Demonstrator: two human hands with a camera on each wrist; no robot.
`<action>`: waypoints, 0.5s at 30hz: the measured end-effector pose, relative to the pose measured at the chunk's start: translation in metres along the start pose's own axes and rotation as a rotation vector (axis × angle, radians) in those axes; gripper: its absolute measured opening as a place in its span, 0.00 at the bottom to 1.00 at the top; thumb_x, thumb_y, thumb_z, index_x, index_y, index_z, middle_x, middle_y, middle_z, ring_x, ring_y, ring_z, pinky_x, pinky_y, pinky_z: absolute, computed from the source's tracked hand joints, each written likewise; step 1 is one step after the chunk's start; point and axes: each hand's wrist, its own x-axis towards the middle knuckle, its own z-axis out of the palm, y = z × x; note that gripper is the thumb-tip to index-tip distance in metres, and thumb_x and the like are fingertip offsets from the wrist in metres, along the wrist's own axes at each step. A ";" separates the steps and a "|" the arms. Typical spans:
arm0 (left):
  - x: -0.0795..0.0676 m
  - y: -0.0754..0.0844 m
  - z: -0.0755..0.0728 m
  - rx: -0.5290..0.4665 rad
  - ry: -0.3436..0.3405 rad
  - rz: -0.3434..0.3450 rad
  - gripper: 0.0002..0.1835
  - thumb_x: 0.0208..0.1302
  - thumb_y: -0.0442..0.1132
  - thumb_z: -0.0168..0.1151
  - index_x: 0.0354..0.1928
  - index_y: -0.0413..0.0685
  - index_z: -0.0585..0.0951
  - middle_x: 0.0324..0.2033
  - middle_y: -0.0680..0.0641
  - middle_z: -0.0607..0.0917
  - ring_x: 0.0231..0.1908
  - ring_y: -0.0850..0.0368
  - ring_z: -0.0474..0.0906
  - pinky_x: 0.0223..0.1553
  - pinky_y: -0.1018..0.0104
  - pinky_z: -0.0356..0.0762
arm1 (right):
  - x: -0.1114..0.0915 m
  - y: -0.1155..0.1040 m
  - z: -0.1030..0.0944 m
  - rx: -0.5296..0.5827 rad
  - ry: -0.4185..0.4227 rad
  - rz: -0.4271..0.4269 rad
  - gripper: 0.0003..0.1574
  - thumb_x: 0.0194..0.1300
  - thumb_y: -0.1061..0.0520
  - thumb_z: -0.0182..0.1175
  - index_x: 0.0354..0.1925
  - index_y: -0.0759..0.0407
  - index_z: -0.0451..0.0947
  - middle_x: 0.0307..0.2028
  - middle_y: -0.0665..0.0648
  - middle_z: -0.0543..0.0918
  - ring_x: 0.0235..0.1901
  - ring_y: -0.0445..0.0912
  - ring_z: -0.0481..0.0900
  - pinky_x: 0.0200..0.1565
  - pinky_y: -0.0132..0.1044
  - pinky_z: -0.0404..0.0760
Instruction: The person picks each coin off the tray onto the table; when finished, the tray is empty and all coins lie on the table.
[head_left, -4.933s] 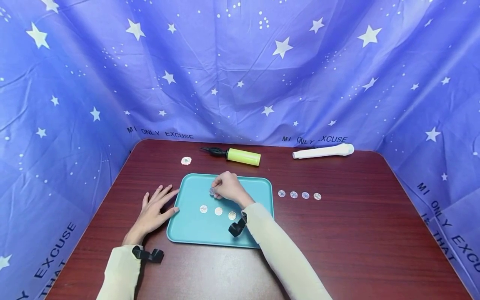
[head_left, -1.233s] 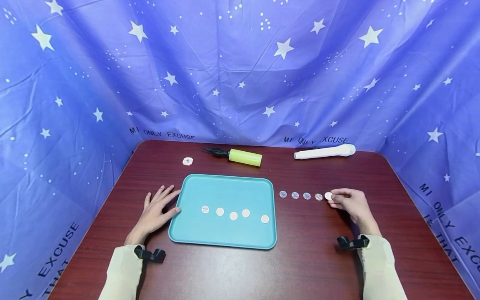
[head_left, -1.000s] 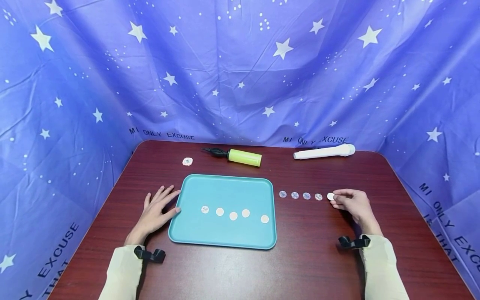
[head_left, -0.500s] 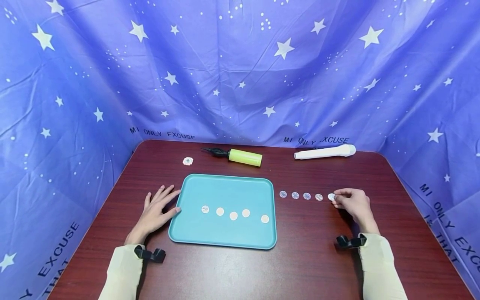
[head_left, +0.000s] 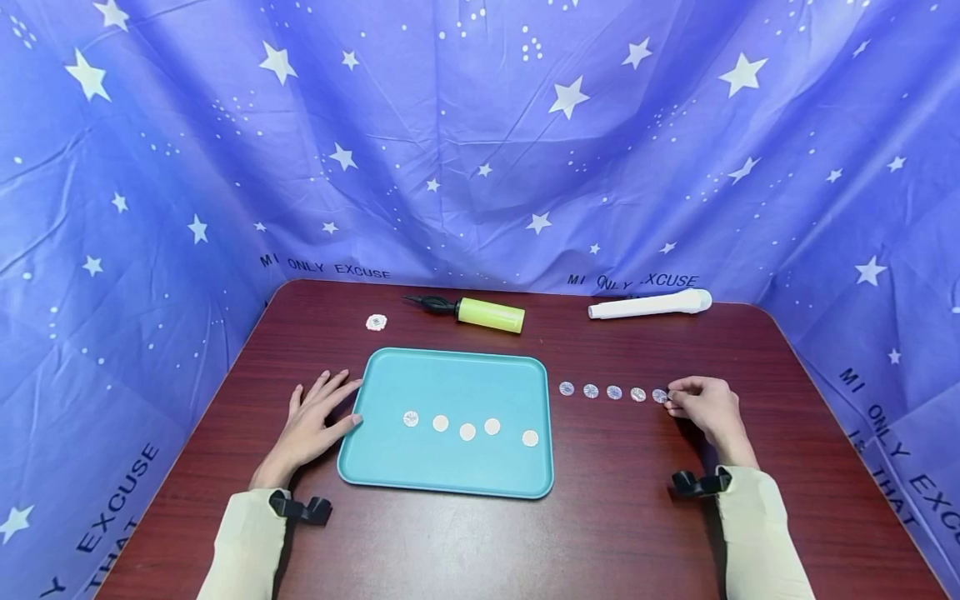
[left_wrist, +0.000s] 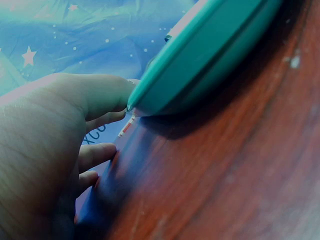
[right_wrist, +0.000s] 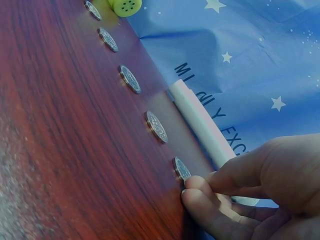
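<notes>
My right hand (head_left: 705, 408) is at the right end of a row of silver coins on the table, pinching the edge of the last coin (right_wrist: 181, 169) between thumb and fingertips. That coin lies close over the wood, in line with the neighbouring coin (right_wrist: 156, 126) and several others. A shallow teal tray (head_left: 450, 375) sits left of the row, with several coins (head_left: 467, 432) spread across its lower half. At the tray's left edge my left hand (head_left: 307, 425) lies with fingers spread, thumb and index finger touching the rim (left_wrist: 165, 75).
Along the back of the table lie a yellow-green hand pump (head_left: 487, 315) with a black nozzle and a white microphone-shaped object (head_left: 648, 304). A small pale scalloped piece (head_left: 376, 322) lies at back left. A blue star-patterned curtain (head_left: 480, 125) encloses the table's back and sides.
My right hand has gone from over the tray to the row's right end. There the pinched coin has shifted slightly and settled lower, into line. My left hand stays at the tray.
</notes>
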 end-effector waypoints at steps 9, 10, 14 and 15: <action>-0.001 0.001 0.000 -0.005 -0.002 -0.003 0.33 0.64 0.51 0.65 0.71 0.54 0.72 0.74 0.35 0.65 0.76 0.30 0.50 0.69 0.25 0.32 | -0.002 0.001 0.002 0.002 0.030 -0.012 0.16 0.68 0.69 0.55 0.49 0.82 0.77 0.25 0.46 0.85 0.24 0.28 0.82 0.32 0.27 0.86; -0.001 0.001 0.000 -0.005 -0.002 -0.003 0.33 0.64 0.51 0.65 0.71 0.54 0.72 0.74 0.35 0.65 0.76 0.30 0.50 0.69 0.25 0.32 | -0.002 0.001 0.002 0.008 0.033 -0.013 0.16 0.67 0.69 0.55 0.49 0.82 0.77 0.25 0.46 0.85 0.24 0.28 0.82 0.32 0.27 0.86; 0.000 0.001 0.000 -0.004 -0.003 -0.003 0.33 0.64 0.51 0.65 0.71 0.54 0.72 0.74 0.35 0.65 0.76 0.30 0.49 0.69 0.25 0.32 | -0.003 0.000 0.002 0.028 0.048 -0.012 0.16 0.67 0.69 0.55 0.49 0.82 0.77 0.24 0.44 0.85 0.24 0.27 0.82 0.32 0.27 0.86; 0.000 0.001 0.000 -0.004 -0.002 -0.002 0.33 0.64 0.51 0.65 0.71 0.53 0.72 0.74 0.35 0.65 0.76 0.30 0.49 0.69 0.25 0.32 | -0.003 0.000 0.002 0.031 0.051 -0.011 0.16 0.67 0.69 0.55 0.49 0.82 0.77 0.24 0.43 0.84 0.24 0.27 0.82 0.32 0.27 0.86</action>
